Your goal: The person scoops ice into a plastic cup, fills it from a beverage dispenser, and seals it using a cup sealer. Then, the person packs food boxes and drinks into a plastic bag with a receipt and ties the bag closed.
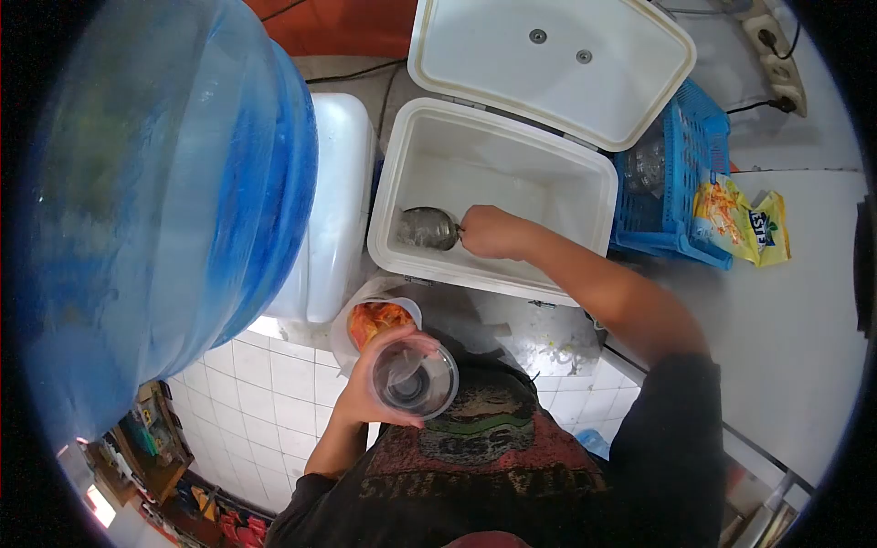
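Observation:
In the head view, my left hand (358, 391) is wrapped round a clear plastic cup (416, 382), its open mouth facing up towards me. Loose contents in the cup cannot be made out. My right hand (491, 233) reaches into a white cooler box (525, 169) and grips the handle of a metal scoop (431, 228). The scoop's bowl is low in the cooler's left front corner, beside what looks like some ice (408, 228). Hinged back behind the box stands its white lid (548, 73).
A large blue water bottle (183, 183) fills the left, beside a white container (338, 201). Below the cooler is a white tub (406, 306) with orange packets. On the right are a blue basket (681, 173), a yellow packet (740, 219) and a power strip (776, 59).

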The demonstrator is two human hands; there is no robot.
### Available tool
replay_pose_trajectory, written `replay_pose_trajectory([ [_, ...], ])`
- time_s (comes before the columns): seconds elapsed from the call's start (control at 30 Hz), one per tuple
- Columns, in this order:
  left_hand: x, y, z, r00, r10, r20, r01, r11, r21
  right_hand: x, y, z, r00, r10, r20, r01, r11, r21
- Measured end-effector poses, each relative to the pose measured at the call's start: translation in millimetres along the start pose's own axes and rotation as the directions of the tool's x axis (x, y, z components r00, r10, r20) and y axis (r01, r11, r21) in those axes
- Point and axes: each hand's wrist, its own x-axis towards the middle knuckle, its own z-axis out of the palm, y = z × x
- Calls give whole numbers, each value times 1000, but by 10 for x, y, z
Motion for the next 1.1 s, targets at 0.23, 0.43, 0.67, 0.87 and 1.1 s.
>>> replay_pose_trajectory([
  [0.23, 43, 37, 94, 999, 8, 47, -9, 1000, 16, -486, -268, -153, 977, -172, -130, 166, 985, -52],
  [0.43, 7, 117, 116, 997, 44, -69, -43, 999, 15, -254, 268, 60, 982, -78, -170, 143, 901, 411],
  [0.67, 48, 220, 144, 958, 137, -254, -94, 980, 173, -358, 424, -18, 981, -170, -89, 187, 745, 641],
  [0.87, 334, 406, 383, 902, 220, -370, -69, 923, 379, -979, 351, -422, 963, -165, -212, 258, 787, 560],
  [1.1, 685, 360, 696, 900, 344, -267, -11, 630, 777, -2196, 15, -945, 955, -249, -159, 277, 942, 191],
])
